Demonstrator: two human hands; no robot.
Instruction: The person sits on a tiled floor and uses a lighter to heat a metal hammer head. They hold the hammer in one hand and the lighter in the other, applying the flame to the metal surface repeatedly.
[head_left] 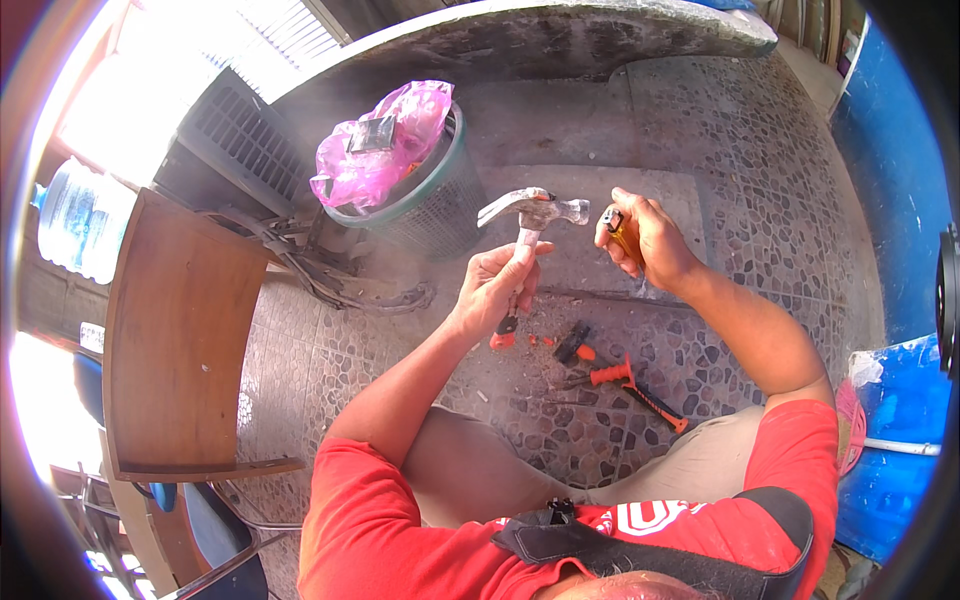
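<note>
My left hand [497, 285] is closed around the handle of a claw hammer [540, 211], just below its head. The worn metal head is uppermost, claw to the left and striking face to the right. The handle's black and orange end shows below my hand. My right hand [650, 243] grips a yellow lighter [622, 234], its metal top close to the hammer's face but apart from it. On the floor below lie a black-headed hammer [572, 344] with an orange and black handle and a chisel with an orange hand guard [612, 374].
A green basket [425, 215] with a pink plastic bag [385, 150] stands at the far left. Cables [350, 292] lie beside it. A wooden desk [180, 340] is at left, blue containers [890, 440] at right. Orange and pale bits litter the pebble-patterned floor [750, 230].
</note>
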